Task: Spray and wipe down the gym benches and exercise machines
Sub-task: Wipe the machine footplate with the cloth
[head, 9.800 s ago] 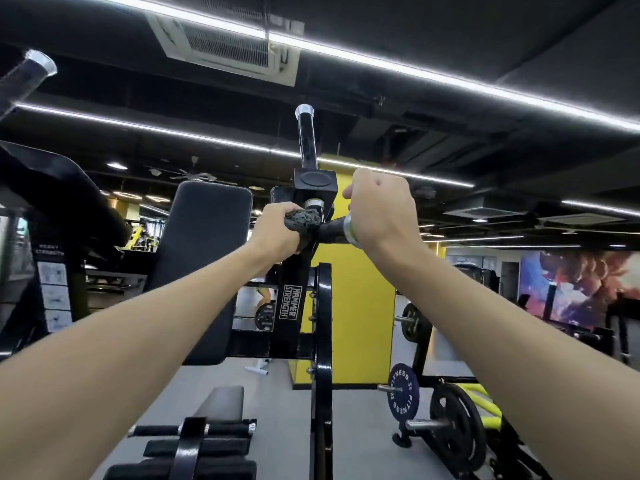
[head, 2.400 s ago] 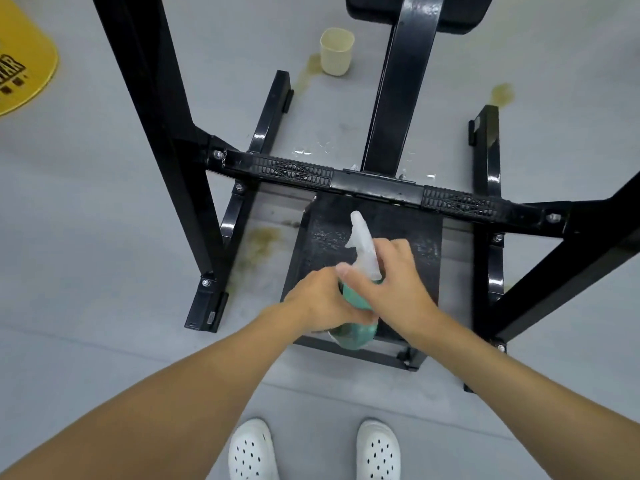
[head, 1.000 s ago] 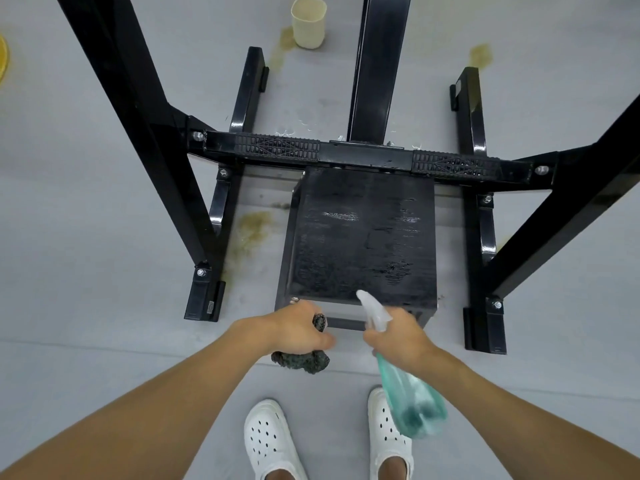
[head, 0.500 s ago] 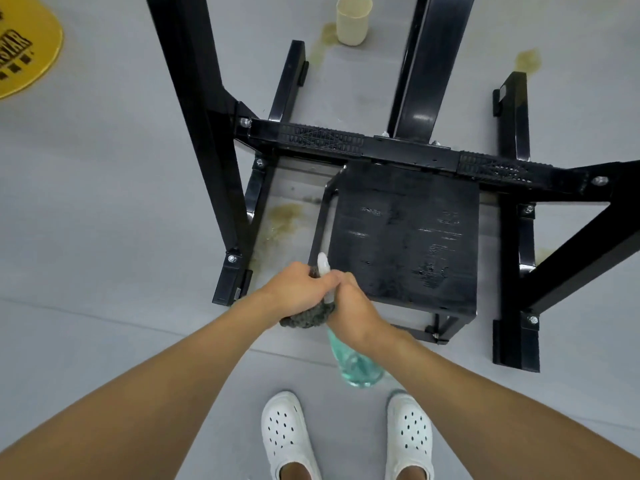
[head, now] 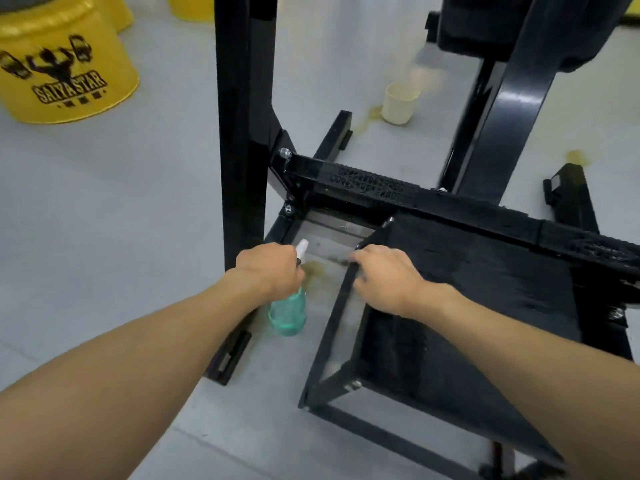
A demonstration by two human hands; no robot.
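Down low at the black platform [head: 485,289]

Just left of it the left hand [head: 268,271] grips the teal spray bottle [head: 288,313] by its neck, fingers curled round it, nozzle up, above the grey floor [head: 121,220]; the right hand [head: 384,278] rests on the platform's left edge, fingers bent over it; whether they pinch anything I cannot tell.

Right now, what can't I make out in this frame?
Head view, each:
Whatever the right hand presses against the black platform: covered by the hand, blurred.
Spray bottle trigger: hidden by the left hand gripping it.
Padded part, top right: cut off by the frame edge, blurred.
Yellow bucket: left side cut off by the frame edge.
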